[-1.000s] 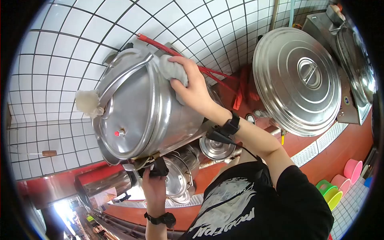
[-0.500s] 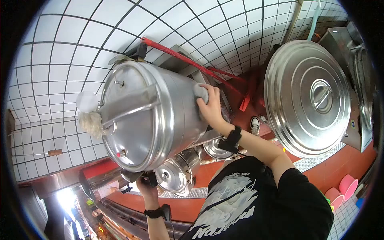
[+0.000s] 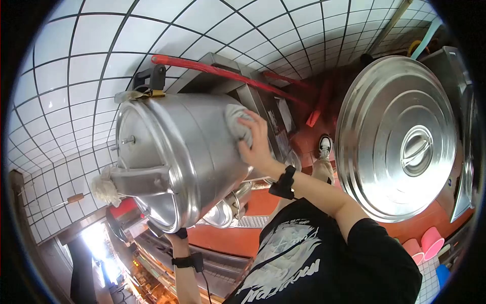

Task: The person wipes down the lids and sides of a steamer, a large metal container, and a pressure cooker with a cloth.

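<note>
A large stainless steel drum [image 3: 190, 147] lies tilted in front of me, its lid facing left. My right hand [image 3: 257, 142] presses a grey cloth [image 3: 236, 124] against the drum's side, fingers closed over it. Low on the drum, near the rim, my left hand [image 3: 177, 243] is closed at a black side handle [image 3: 180, 233], its fingers largely hidden behind the metal. A second black handle [image 3: 149, 80] shows on the upper side. From the lid stands a broad metal spout [image 3: 142, 181], its end covered with a pale crumpled wrap [image 3: 105, 187].
At right is a big round steel lid [image 3: 374, 147] with ridged rings. A red bar [image 3: 212, 70] runs behind the drum along the white tiled wall [image 3: 202, 23]. Below stands a smaller steel pot [image 3: 220, 214] on the red floor [image 3: 223, 240]. Pink tubs [image 3: 432, 243] sit at lower right.
The drum's lid end has turned further left and down in view. My right hand and cloth have shifted slightly left and down along its side. My left hand stays by the lower handle.
</note>
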Tool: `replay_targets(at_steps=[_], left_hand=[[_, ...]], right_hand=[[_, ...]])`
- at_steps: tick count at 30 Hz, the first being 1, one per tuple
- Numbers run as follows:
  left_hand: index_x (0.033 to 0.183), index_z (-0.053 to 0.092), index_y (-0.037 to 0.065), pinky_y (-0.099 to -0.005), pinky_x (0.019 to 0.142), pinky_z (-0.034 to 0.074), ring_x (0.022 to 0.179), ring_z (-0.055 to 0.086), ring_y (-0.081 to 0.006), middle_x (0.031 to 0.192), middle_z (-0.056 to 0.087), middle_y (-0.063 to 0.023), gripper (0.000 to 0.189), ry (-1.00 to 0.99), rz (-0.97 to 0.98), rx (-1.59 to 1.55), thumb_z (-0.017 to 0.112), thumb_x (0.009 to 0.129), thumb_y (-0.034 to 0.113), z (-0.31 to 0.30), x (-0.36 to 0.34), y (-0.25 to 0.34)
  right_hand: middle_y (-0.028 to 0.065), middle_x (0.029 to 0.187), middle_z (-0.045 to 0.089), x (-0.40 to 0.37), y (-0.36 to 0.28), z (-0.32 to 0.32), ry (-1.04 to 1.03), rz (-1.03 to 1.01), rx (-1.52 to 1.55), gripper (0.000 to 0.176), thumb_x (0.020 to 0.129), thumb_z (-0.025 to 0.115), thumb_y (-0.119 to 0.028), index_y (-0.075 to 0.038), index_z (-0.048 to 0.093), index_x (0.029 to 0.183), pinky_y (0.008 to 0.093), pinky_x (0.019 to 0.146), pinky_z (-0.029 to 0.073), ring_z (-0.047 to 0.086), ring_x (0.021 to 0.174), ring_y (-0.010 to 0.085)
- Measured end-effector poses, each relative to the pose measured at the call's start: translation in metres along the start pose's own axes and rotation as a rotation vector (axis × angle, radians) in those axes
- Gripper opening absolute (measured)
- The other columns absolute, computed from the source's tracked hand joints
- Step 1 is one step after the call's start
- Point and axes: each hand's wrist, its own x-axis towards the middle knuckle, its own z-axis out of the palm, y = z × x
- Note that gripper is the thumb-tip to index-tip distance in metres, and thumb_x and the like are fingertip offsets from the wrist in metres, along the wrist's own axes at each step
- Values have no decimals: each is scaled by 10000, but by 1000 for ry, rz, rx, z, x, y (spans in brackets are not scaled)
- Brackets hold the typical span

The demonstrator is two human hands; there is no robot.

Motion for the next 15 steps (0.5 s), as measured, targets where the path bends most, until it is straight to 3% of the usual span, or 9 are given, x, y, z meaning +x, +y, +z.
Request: replay_targets(at_steps=[3,5,6,8,9,10,13,15], left_hand=[[1370,504,93,-379,1017,484,1166,586,-217,1277,596,-55,485,-136,38,227,563,992,391,-28,13,-1],[1377,498,89,-381,1018,483,1174,583,-221,1287,593,-57,482,-139,32,294,559,996,377,-40,20,1],[1384,493,84,-384,1019,483,1183,581,-224,1297,589,-59,479,-148,18,365,555,999,364,-40,18,1],[1383,495,81,-387,1019,483,1189,580,-226,1299,591,-64,465,-117,-19,312,559,1000,338,-34,14,3],[1382,497,78,-390,1019,484,1196,579,-229,1302,593,-68,451,-88,-64,267,563,1001,312,-29,12,5],[1382,497,78,-390,1019,484,1196,579,-229,1302,593,-68,451,-91,-59,271,563,1001,312,-25,11,5],[1378,500,57,-394,1018,487,1202,580,-229,1297,599,-83,437,-57,-30,313,573,1002,268,-22,3,5],[1365,504,30,-390,1012,491,1191,586,-229,1288,602,-89,429,-46,-11,315,583,996,234,-20,5,6]], right_hand=[[237,1348,479,2,44,4,56,93,19,512,773,590,-34,-41,509,1279,477,1071,362,452,1235,423],[235,1232,535,14,52,7,132,524,74,442,804,601,-71,-19,527,1237,451,1021,401,509,1159,406],[235,1232,535,20,46,6,126,520,78,442,804,601,-71,-19,527,1237,451,1021,401,509,1159,406],[208,1137,565,39,29,11,145,481,29,399,818,620,-94,-12,553,1203,432,962,434,550,1090,386],[195,1123,562,46,2,13,138,463,241,398,802,630,-97,-23,575,1188,418,956,444,556,1094,364],[190,1139,560,50,-29,10,49,360,333,422,787,633,-93,-45,574,1202,400,962,447,553,1113,341],[183,1315,505,46,-96,3,-142,-58,300,573,760,672,-113,-122,556,1321,478,1012,414,493,1183,386],[191,1337,489,42,-95,3,-177,-111,259,608,739,684,-101,-128,555,1332,483,1026,399,477,1201,394]])
